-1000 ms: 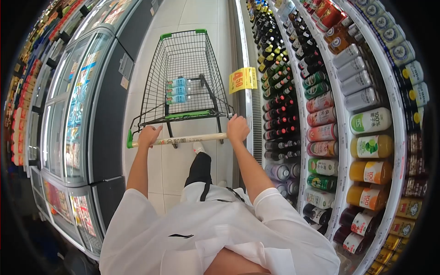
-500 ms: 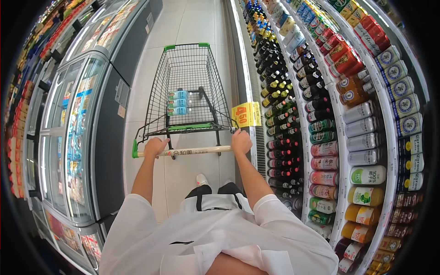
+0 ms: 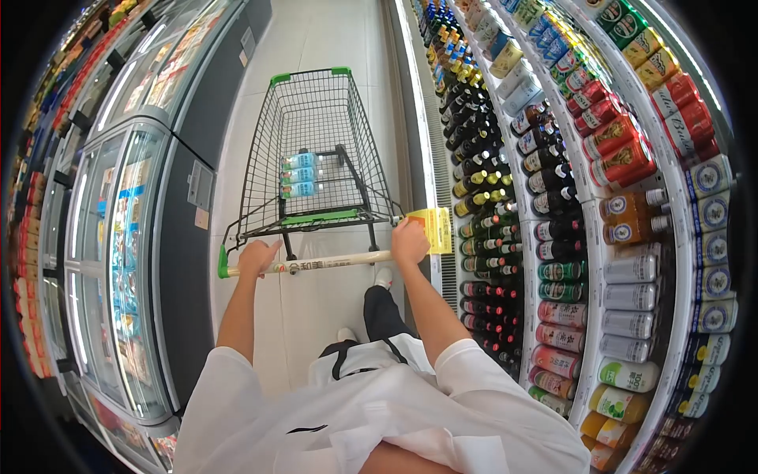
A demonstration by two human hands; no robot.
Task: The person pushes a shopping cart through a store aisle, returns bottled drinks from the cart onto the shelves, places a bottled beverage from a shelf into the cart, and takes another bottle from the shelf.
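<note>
Both hands are closed on the pale handle (image 3: 335, 262) of a shopping cart. My left hand (image 3: 257, 258) grips it near its left end, beside the green corner piece. My right hand (image 3: 410, 241) wraps round the right end, close to a yellow price sign (image 3: 440, 231). Ahead of the handle stretches the black wire basket of the shopping cart (image 3: 264, 134), with green corners at its far rim. Several bottles with light blue labels (image 3: 299, 175) lie side by side in the basket.
On the right, a long shelf holds dark glass bottles (image 3: 474, 162), red cans (image 3: 624, 158) and juice bottles (image 3: 618, 403). Glass-doored freezers (image 3: 130, 261) line the left. Pale floor tiles (image 3: 296, 35) run between them.
The cart and I have moved forward along the aisle; shelf goods and freezers have slid backward past me. One foot has stepped ahead. Both hands keep their hold on the handle.
</note>
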